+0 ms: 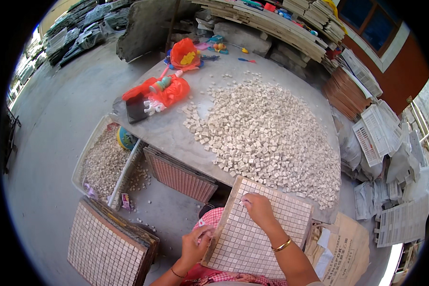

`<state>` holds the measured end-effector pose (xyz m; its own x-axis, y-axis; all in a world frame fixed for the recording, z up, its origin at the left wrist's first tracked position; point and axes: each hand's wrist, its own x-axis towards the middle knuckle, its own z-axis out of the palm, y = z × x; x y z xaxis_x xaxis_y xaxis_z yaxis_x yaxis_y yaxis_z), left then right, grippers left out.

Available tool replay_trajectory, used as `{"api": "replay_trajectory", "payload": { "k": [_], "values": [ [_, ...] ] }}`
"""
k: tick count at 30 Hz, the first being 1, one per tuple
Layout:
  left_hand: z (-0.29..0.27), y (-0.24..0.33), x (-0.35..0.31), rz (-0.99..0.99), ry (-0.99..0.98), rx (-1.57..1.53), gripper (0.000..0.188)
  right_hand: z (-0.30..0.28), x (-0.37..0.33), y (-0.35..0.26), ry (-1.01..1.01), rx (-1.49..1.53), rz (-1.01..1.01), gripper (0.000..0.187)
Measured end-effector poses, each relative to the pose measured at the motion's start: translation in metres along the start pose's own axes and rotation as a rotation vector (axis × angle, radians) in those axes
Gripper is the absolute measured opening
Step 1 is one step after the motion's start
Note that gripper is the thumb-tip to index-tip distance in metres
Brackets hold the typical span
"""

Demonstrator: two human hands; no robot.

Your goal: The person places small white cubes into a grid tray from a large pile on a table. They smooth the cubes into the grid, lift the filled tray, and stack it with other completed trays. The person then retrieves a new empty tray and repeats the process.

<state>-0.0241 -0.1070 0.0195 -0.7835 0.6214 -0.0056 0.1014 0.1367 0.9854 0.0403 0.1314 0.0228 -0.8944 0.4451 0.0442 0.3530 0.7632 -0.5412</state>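
Clock positions taken from the centre of view.

Mosaic tray (271, 234), one: wooden-edged, rows of small pale square tiles; 5 o'clock, tilted against the worktop (176, 139) edge.
Right hand (258, 208), gold bangle at wrist: over the tray, toward its 11 o'clock; thumb and forefinger pinched on a pale tile (242, 203).
Left hand (196, 242), thin bracelet: 6 o'clock, beside the tray's left edge; fingers bent, cannot tell whether grasping anything.
Tile heap (271, 133), loose, pale: 3 o'clock, spread on the grey worktop.
Red bag (176, 90), with small toys: between 10 and 11 o'clock, on the worktop.
White crate (125, 172), holding loose tile pieces: 9 o'clock, on the floor.
Tray stack (105, 245), tiled top: between 7 and 8 o'clock.
Paper sack (352, 243), brown: 4 o'clock.
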Motion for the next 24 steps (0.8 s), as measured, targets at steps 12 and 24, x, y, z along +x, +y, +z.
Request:
{"api": "replay_trajectory", "payload": {
  "k": [12,24],
  "values": [
    [0.004,-0.028,0.001,-0.034,0.023,0.006,0.018,-0.009,0.001,0.002,0.051,-0.048,-0.023,0.006],
    [0.008,-0.024,0.008,-0.025,0.019,0.039,0.017,-0.008,0.008,0.007,-0.075,-0.137,-0.166,0.004]
  ]
}}
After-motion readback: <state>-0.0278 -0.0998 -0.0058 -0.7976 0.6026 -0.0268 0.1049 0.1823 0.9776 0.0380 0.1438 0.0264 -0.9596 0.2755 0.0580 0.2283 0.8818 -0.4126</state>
